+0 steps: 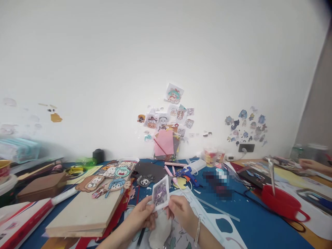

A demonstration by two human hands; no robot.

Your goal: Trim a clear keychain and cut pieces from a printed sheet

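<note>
A small white-bordered card with a purple cartoon figure (160, 194) is held up, tilted, in front of me. My left hand (142, 215) grips its lower left edge between thumb and fingers. At the lower right edge, the thumb and fingers of my right hand (182, 210), with a bracelet at the wrist, pinch the same card. Just beneath both hands is a pale, rounded piece (160, 231), and I cannot make out what it is. Under that lies a paper sheet with printed drawings (183, 237). Beyond the card is a dark round cartoon cutout (145, 180).
Cartoon cutouts (118, 183) lie on a thick beige block (80, 211) at left. A blue glue gun (191, 175) rests behind my right hand. A red mug (284, 204) with a metal handle stands at right. Another person's hand (315, 166) shows at far right.
</note>
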